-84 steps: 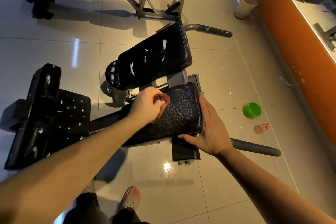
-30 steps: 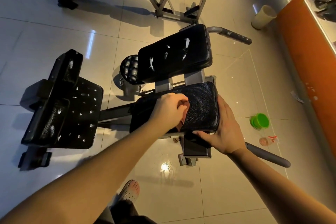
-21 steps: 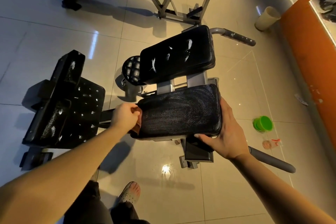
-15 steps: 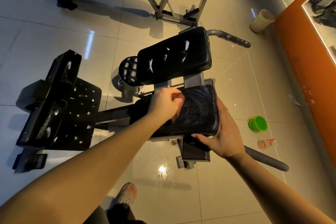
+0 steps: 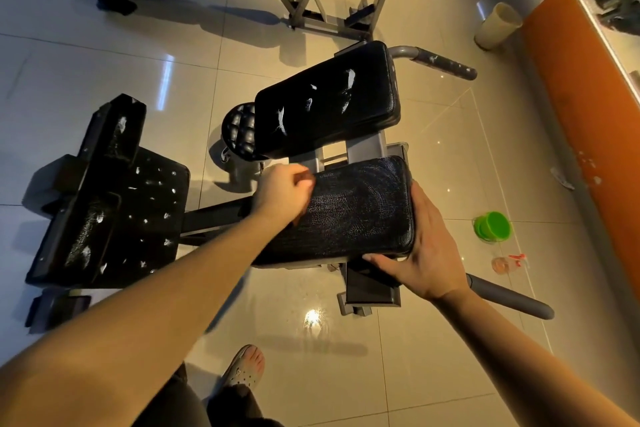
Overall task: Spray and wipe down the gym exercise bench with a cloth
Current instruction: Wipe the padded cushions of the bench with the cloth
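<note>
A glossy beige tiled floor (image 5: 433, 156) runs up to an orange wall (image 5: 585, 97). The left hand (image 5: 282, 194) is closed around a small reddish-brown cloth (image 5: 307, 178), of which only a sliver shows past the knuckles. It presses the cloth onto the left end of the near black vinyl pad (image 5: 360, 215) of the gym bench; bunching it this way probably puts more weight into the rub. The right hand (image 5: 427, 253) clasps that pad's near right corner, thumb under the edge and fingers up the end, seemingly to brace it against the push. This pad looks dull and smeared, so it is likely mostly wiped. The far black vinyl pad (image 5: 329, 104) and the wide black seat section (image 5: 114, 211) on the left carry white foam flecks, apparently awaiting the cloth. The clear spray bottle with a red trigger (image 5: 507, 263) lies on the tiles beside a green plastic tub (image 5: 493, 226), presumably set aside while both hands are busy.
</note>
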